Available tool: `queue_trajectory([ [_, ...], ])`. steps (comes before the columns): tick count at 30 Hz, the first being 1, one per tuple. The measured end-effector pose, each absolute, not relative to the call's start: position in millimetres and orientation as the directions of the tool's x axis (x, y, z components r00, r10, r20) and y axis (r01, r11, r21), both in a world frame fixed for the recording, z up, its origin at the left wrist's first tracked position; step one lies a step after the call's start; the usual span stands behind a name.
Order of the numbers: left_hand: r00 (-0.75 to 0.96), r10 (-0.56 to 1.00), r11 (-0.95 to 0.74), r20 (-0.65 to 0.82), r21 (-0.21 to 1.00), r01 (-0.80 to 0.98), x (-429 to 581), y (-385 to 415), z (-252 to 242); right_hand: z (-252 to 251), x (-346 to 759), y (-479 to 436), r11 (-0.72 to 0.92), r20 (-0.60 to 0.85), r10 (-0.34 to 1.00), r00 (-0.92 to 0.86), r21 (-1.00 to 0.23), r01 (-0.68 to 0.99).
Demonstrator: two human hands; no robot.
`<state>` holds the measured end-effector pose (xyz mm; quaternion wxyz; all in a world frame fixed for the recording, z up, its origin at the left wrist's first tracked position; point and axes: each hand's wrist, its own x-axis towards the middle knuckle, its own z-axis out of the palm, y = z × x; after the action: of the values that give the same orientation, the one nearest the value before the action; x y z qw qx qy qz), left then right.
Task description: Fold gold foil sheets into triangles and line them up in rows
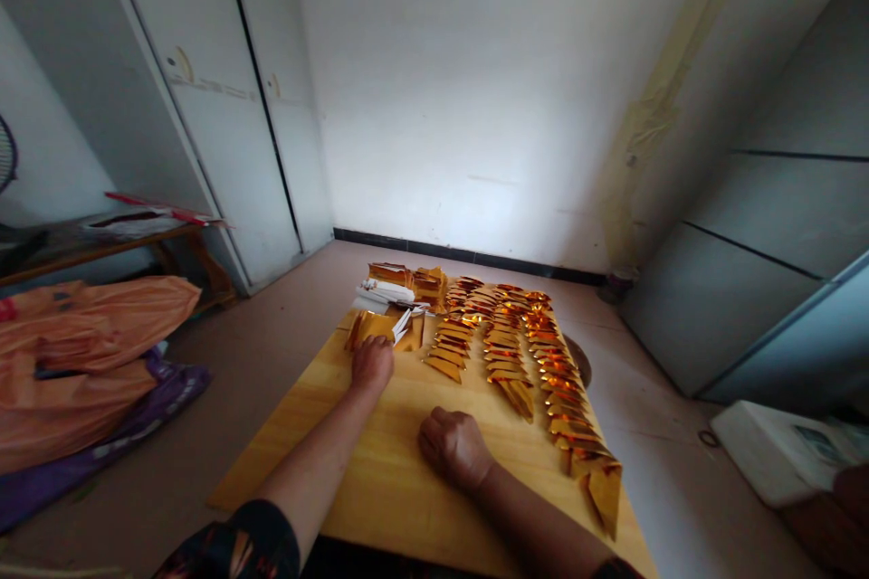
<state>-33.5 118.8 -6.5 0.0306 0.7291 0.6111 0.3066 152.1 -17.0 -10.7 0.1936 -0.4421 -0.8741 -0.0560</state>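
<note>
One wooden table (380,479) stands right of a crumpled orange bag (101,317). Shiny folded foil rows (506,348) line the table's right; the left hand (372,365) touches a far-left gold stack (376,327), grip unclear, and the nearer right hand (458,448) curls into a fist.

The left hand (373,366), on an outstretched forearm (324,461), reaches farther forward than the right hand (456,450), which is loosely fisted.
</note>
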Motion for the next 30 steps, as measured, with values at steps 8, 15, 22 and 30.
queue_trajectory([
  [8, 0.077, 0.927, -0.181, 0.368, 0.257, 0.949, -34.2, 115.5, -5.8, -14.4, 152.3, -15.2, 0.608, 0.386, 0.745, -0.544, -0.057, 0.792],
  [15, 0.089, 0.906, -0.189, 0.414, 0.206, 0.960, -37.5, 108.9, -0.4, -16.4, 152.4, -14.6, 0.616, 0.418, 0.732, -0.538, -0.068, 0.785],
  [22, -0.193, 0.859, -0.050, 0.474, 0.453, 0.890, -44.2, 92.2, 1.4, -14.4, 150.9, -14.7, 0.602, 0.370, 0.759, -0.535, -0.085, 0.794],
  [30, -0.456, 0.867, -0.142, 0.199, 0.977, 0.157, -34.9, 51.2, 50.5, 2.5, 163.2, -12.4, 0.585, 0.511, 0.803, -0.308, -0.572, 0.575],
])
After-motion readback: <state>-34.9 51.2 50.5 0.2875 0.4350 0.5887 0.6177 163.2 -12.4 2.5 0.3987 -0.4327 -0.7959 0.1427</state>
